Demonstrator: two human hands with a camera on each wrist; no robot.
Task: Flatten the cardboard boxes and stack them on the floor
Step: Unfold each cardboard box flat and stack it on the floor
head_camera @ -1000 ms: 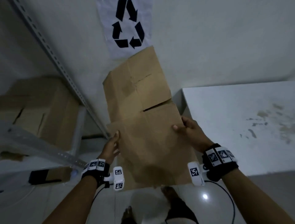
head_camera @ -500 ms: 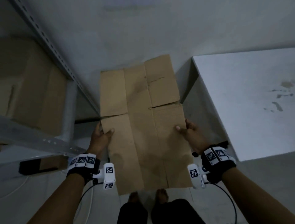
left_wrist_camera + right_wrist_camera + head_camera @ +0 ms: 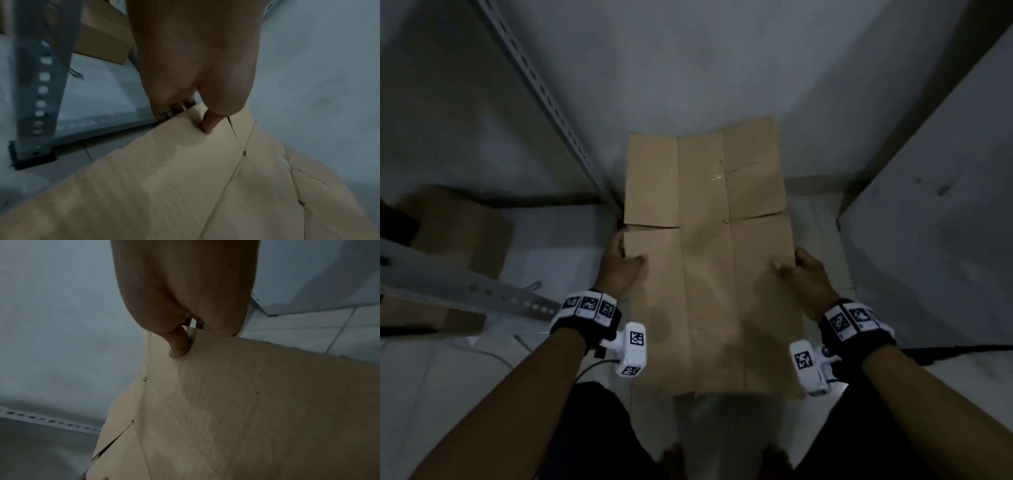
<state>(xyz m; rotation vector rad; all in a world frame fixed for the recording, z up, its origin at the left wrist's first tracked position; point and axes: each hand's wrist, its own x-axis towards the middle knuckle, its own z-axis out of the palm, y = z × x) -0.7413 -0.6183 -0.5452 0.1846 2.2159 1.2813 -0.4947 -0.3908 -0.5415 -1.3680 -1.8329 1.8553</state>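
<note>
A flattened brown cardboard box [image 3: 709, 260] hangs in front of me above the tiled floor, its far flaps toward the wall. My left hand [image 3: 621, 262] pinches its left edge, thumb on top and fingers underneath. My right hand [image 3: 799, 270] pinches the right edge the same way. In the left wrist view the thumb [image 3: 209, 123] presses the cardboard [image 3: 185, 186] from above. The right wrist view shows the thumb [image 3: 177, 345] on the sheet [image 3: 236, 402], with the other fingers hidden below it.
A metal shelf rack [image 3: 541, 89] stands at the left with a cardboard box [image 3: 458, 226] on its lower shelf. A white table [image 3: 941, 219] stands at the right. The wall [image 3: 688, 61] is straight ahead. My feet show near the bottom edge.
Both hands have lowered the flattened box toward the floor and levelled it out. My view has tipped down, so the recycling sign on the wall is out of sight.
</note>
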